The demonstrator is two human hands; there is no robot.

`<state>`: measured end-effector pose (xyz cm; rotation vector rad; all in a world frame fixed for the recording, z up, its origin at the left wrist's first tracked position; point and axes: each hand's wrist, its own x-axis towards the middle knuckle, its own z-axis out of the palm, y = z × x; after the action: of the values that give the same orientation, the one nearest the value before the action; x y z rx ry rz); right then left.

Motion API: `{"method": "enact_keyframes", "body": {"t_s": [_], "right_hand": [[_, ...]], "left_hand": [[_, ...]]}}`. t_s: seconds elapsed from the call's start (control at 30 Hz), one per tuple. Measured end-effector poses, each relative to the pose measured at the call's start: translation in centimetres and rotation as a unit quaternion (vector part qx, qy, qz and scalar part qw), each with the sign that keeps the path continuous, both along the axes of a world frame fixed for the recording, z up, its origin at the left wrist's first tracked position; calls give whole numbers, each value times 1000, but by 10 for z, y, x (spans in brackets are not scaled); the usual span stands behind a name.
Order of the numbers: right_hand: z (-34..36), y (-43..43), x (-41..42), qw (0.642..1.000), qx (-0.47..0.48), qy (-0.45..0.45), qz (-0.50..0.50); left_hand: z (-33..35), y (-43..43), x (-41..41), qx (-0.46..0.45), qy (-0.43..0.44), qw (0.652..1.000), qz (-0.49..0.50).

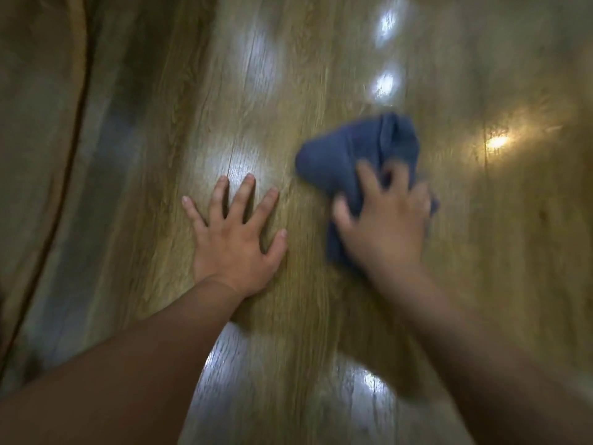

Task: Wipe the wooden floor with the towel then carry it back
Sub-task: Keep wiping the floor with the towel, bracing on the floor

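Observation:
A crumpled blue towel (349, 152) lies on the wooden floor (305, 59), right of centre. My right hand (385, 220) presses down on its near part, fingers curled into the cloth, and looks blurred. My left hand (237, 232) rests flat on the bare floor to the towel's left, fingers spread, holding nothing. Part of the towel is hidden under my right hand.
A tan surface with a dark curved edge (73, 139) runs along the left side of the floor. Bright light reflections (383, 85) shine on the glossy planks, and a warm one (495, 141) glows at the right.

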<state>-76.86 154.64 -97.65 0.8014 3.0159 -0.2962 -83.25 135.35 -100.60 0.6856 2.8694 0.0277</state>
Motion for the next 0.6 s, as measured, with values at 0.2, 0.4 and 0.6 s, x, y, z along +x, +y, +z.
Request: {"method": "enact_keyframes", "body": {"t_s": [0.2, 0.4, 0.6], "right_hand": [[4, -89, 163, 993, -93, 52, -52], [5, -10, 36, 999, -19, 49, -10], [-17, 108, -185, 1000, 14, 6, 7]], "left_hand": [[1, 0, -3, 7, -15, 1000, -3], [4, 3, -2, 23, -10, 1000, -8], [0, -1, -1, 22, -13, 1000, -4]]}}
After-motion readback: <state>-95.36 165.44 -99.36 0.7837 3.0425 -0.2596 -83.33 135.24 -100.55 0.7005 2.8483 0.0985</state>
